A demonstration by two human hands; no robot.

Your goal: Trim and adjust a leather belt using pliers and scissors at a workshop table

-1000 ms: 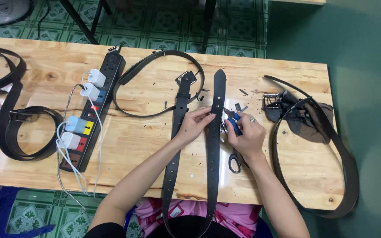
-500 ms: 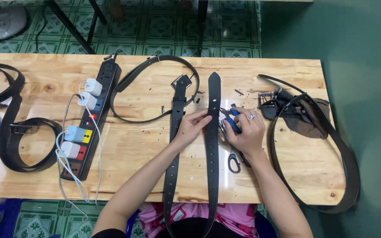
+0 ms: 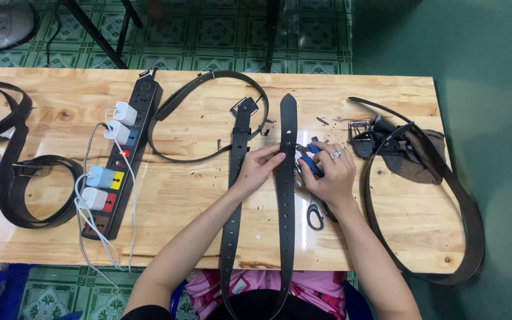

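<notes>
The left hand point(image 3: 262, 167) presses the black belt point(image 3: 286, 195) flat on the desk point(image 3: 197, 184). The right hand point(image 3: 330, 175) grips a blue-handled punch point(image 3: 310, 165) at its edge. The strap looks flexible and light, best held near the holes.

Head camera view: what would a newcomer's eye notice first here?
First, the two hands at the middle of the wooden table: the left hand presses on a long black belt, and the right hand holds a blue-handled tool against its edge. Next, the black power strip with white chargers, at the left.
</notes>
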